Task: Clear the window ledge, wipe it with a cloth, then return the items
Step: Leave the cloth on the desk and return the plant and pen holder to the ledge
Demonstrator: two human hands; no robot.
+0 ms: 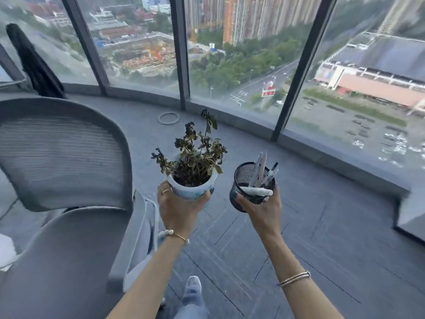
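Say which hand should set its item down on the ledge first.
Probably the right hand. It grips the mesh pen holder on the side where the window ledge curves nearest. The left hand holds the potted plant beside the chair, farther from the ledge.

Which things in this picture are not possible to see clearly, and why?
Head view:
- Print on the plant pot: covered by the left hand.
- Base of the pen holder: covered by the right hand.
- Cloth: not in view.
- Ledge at right: blurred.
- Chair: cut off by the left edge.
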